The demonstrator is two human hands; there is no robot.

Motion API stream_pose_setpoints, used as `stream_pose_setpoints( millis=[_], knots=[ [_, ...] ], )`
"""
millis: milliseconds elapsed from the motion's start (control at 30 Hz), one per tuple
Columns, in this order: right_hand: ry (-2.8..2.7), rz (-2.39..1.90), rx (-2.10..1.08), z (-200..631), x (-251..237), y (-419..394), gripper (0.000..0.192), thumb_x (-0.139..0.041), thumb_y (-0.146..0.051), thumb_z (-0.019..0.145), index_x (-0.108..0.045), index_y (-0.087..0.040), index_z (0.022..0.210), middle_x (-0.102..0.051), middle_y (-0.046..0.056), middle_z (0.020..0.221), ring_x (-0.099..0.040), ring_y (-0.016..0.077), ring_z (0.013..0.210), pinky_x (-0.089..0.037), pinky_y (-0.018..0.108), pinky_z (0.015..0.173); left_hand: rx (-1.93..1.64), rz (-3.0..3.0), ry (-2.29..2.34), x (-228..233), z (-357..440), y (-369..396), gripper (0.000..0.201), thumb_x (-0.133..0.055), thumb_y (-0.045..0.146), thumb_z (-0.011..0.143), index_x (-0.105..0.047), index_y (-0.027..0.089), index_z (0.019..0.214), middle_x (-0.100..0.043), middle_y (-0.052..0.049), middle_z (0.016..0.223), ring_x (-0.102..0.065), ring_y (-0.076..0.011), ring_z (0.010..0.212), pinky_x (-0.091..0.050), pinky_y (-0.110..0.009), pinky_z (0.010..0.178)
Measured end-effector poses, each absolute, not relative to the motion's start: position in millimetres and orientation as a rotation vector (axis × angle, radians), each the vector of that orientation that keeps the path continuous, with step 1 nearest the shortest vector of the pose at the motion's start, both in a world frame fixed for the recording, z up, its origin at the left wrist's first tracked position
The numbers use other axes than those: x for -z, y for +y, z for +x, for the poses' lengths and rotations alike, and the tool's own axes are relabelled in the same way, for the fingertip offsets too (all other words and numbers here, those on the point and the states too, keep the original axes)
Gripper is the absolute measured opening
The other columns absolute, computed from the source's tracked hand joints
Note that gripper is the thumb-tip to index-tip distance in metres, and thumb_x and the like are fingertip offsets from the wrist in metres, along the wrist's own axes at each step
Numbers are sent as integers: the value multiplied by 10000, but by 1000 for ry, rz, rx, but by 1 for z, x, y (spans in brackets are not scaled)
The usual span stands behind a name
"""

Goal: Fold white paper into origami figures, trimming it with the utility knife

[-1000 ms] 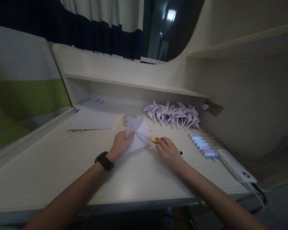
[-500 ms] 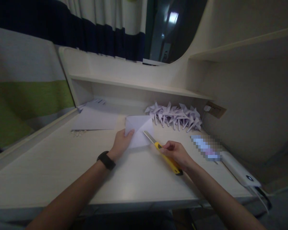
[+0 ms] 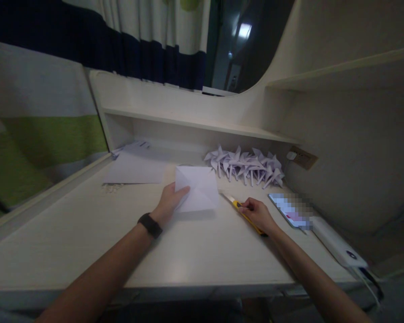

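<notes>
A square sheet of white paper (image 3: 202, 190) with faint diagonal creases is pinched at its left edge by my left hand (image 3: 170, 199), thumb on top. The sheet is over the middle of the desk. My right hand (image 3: 259, 214) grips a yellow and black utility knife (image 3: 237, 204) by its handle, to the right of the paper. The knife's blade is out and points up and left, a little apart from the paper's right edge. On my left wrist sits a black watch (image 3: 150, 225).
Several white paper pinwheels (image 3: 244, 163) lie in a row at the back right. A pile of white paper (image 3: 136, 166) lies back left. On the right are a lit phone (image 3: 287, 211) and a white power strip or box (image 3: 336, 242) with cables. A shelf (image 3: 195, 123) spans the back.
My right hand has drawn the utility knife right, off the paper. The sheet now lies more fully in sight, still held in my left hand.
</notes>
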State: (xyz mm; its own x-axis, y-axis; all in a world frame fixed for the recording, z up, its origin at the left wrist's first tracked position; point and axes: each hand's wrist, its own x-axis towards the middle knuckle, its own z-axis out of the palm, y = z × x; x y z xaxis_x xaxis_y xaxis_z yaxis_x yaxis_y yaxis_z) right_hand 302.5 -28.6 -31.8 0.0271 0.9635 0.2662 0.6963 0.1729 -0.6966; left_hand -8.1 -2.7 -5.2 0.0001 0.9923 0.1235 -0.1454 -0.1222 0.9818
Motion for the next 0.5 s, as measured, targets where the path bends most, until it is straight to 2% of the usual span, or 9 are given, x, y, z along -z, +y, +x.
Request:
stream_pose_setpoints(
  millis=[200,300,400,500],
  knots=[
    [-1781,-1558,-432,301,37,-32,153,-629,-339,721,-634,-186,726,-722,74,888,-654,206,761,-472,299,681,-1287,1185,1028,6,-7,-3,426,-726,359,659,-666,74,969,-715,-144,935,-666,-231,721,-514,-327,622],
    [-1740,-1559,-407,298,34,-34,186,-629,-364,735,-678,-188,770,-722,82,942,-658,212,758,-483,312,685,-1280,1204,998,7,-8,-2,438,-728,362,660,-662,70,980,-713,-151,940,-669,-242,736,-517,-345,645],
    [-1713,-1572,-343,287,19,-34,238,-600,-405,769,-713,-197,791,-727,66,859,-643,207,701,-468,306,652,-1276,1203,975,8,-8,-2,452,-725,376,660,-662,72,989,-713,-150,939,-670,-242,733,-518,-354,657],
    [-1830,-1427,-492,269,-2,-28,276,-552,-398,812,-706,-185,727,-700,42,697,-615,180,648,-444,270,614,-1286,1179,967,8,-9,-1,458,-732,386,642,-668,78,976,-712,-148,956,-671,-245,745,-517,-354,671]
  ],
)
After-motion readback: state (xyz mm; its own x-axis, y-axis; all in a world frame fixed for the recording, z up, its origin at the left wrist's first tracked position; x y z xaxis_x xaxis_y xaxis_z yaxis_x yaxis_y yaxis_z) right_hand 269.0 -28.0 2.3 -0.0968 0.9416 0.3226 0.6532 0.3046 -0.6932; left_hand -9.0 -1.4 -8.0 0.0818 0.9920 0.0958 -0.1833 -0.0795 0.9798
